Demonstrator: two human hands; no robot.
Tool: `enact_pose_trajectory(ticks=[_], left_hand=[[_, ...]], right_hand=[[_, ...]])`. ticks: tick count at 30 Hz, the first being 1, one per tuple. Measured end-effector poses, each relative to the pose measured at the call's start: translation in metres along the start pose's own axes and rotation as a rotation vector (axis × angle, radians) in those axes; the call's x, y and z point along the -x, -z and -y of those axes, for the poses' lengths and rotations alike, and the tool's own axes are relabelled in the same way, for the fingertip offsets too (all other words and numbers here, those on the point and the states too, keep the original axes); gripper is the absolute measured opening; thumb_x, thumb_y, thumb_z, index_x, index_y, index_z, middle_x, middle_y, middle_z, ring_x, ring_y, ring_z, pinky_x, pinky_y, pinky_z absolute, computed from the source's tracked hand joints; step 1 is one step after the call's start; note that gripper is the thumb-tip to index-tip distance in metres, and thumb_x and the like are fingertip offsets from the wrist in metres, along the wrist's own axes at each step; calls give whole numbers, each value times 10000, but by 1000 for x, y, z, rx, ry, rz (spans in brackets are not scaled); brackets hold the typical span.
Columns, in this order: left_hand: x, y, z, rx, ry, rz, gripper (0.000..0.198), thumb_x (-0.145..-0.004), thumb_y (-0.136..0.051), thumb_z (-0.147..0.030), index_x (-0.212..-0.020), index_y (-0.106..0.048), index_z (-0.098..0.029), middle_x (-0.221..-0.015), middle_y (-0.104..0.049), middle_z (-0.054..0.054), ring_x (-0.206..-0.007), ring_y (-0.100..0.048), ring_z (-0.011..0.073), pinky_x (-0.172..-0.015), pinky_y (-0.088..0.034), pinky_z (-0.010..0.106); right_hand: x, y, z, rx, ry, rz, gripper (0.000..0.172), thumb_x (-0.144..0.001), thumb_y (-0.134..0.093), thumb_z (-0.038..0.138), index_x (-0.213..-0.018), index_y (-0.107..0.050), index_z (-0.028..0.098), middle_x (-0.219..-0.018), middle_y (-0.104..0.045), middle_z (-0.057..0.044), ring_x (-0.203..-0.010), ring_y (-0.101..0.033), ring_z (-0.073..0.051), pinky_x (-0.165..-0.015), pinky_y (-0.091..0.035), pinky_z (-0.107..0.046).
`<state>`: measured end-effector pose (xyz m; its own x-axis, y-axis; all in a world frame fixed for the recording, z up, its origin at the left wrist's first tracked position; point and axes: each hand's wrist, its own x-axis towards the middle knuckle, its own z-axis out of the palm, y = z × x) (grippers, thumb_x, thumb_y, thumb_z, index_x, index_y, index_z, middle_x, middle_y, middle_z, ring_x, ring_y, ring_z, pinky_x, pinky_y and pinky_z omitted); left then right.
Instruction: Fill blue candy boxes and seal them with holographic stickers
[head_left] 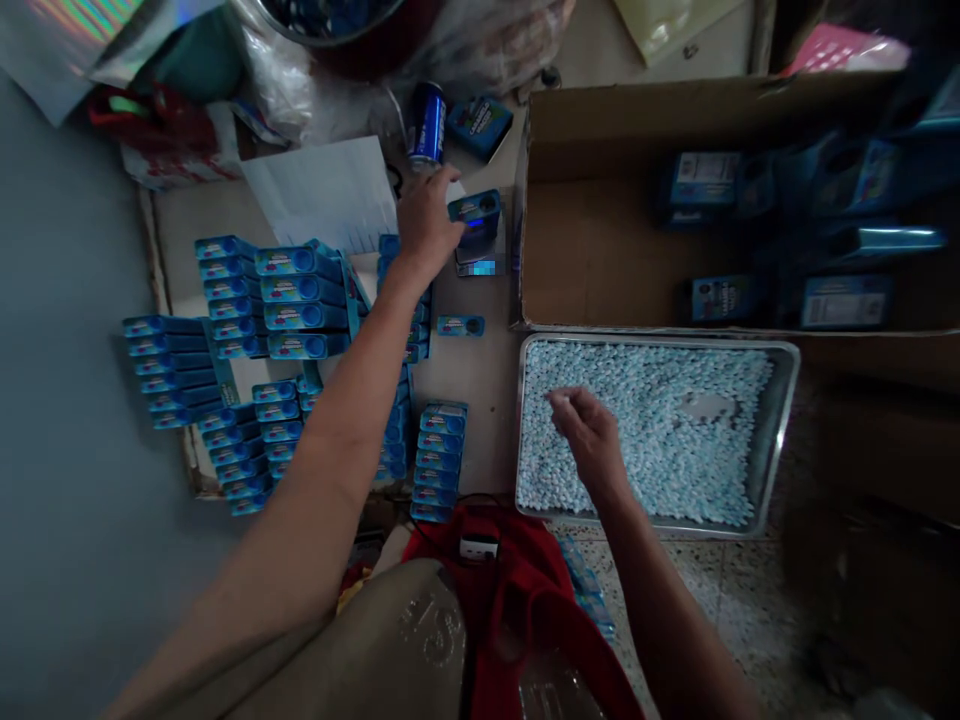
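Observation:
My left hand [431,222] is at the left end of a small blue box [478,207], thumb and fingers apart; whether they touch the box is unclear. That box rests on a small digital scale [481,266] with a lit display. Over the left part of a metal tray [784,430] hangs my right hand [589,435], its fingertips pinched together; what they hold, if anything, is too small to make out. Small pale blue and white pieces [637,440] spread across the tray. Another small blue box [460,325] lies just below the scale.
Stacked blue boxes [300,290] fill the table's left side, with one stack [439,460] near the front edge. A cardboard carton [585,250] holding blue boxes stands behind the tray. A blue can [427,125] and a paper sheet [322,190] are at the back.

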<state>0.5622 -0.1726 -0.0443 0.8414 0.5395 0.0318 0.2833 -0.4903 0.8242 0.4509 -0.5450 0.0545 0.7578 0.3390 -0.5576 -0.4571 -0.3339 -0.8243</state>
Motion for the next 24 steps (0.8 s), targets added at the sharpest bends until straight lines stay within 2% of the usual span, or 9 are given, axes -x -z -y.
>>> enact_pose_trajectory(ticks=[3,6,9,12,14,16,18,21,24], left_hand=[[21,7,-8,-65,11,22,488,-667,-902,-348,-1100,-677,-362,-1292,-671,43,-1355,-497,369,-1200,-340,596],[68,26,-31,-69,-33,-2,433,-805,-823,-477,-1157,-663,-282,-1311,-672,84,-1402,-489,374,-1203,-354,568],[134,48,-54,-174,-48,39,373,-907,-740,-428,-1221,-659,-243,-1352,-663,109,-1409,-513,388,-1221,-346,571],[203,68,-62,-290,-58,116,296,-968,-618,-243,-1256,-682,-274,-1377,-678,90,-1389,-556,350,-1264,-298,595],[244,78,-58,-340,-60,153,336,-979,-562,-182,-1272,-692,-280,-1374,-693,86,-1390,-567,324,-1278,-300,587],[277,85,-50,-362,-47,169,334,-988,-550,-183,-1269,-706,-274,-1336,-716,97,-1366,-591,317,-1277,-318,591],[299,89,-42,-362,-21,178,319,-989,-563,-202,-1256,-719,-283,-1295,-737,103,-1329,-619,322,-1264,-342,612],[312,94,-35,-354,17,200,327,-973,-586,-193,-1240,-731,-313,-1281,-748,99,-1310,-634,328,-1233,-383,633],[306,100,-32,-354,26,205,327,-964,-597,-178,-1227,-740,-309,-1289,-750,101,-1319,-632,331,-1216,-406,631]], right_hand=[[-47,-14,73,271,366,14,261,-964,-691,493,-894,-731,245,-688,-563,24,-648,-490,-127,-602,-387,-263],[-123,-35,125,473,625,45,200,-963,-715,423,-953,-744,225,-801,-665,18,-803,-632,-143,-714,-462,-251],[-202,-64,150,640,726,95,268,-1005,-652,398,-926,-750,161,-832,-708,22,-934,-707,-144,-808,-489,-251],[-250,-93,159,644,666,108,431,-1064,-469,261,-752,-712,89,-853,-752,24,-1027,-735,-92,-821,-470,-204],[-258,-108,162,641,568,81,409,-1008,-446,129,-686,-682,39,-795,-761,31,-1063,-730,-50,-725,-405,-122],[-254,-119,167,650,479,56,337,-923,-437,29,-683,-669,-16,-717,-747,35,-1071,-712,-5,-597,-259,-60],[-248,-125,173,620,428,57,304,-859,-417,-32,-678,-662,-43,-670,-735,30,-1018,-705,39,-525,-88,-48],[-244,-128,181,582,363,101,234,-759,-475,-125,-611,-638,-43,-627,-721,20,-863,-697,88,-512,61,-48],[-249,-127,187,589,326,123,175,-667,-542,-182,-598,-636,-52,-674,-744,-7,-801,-684,94,-501,64,-40]])
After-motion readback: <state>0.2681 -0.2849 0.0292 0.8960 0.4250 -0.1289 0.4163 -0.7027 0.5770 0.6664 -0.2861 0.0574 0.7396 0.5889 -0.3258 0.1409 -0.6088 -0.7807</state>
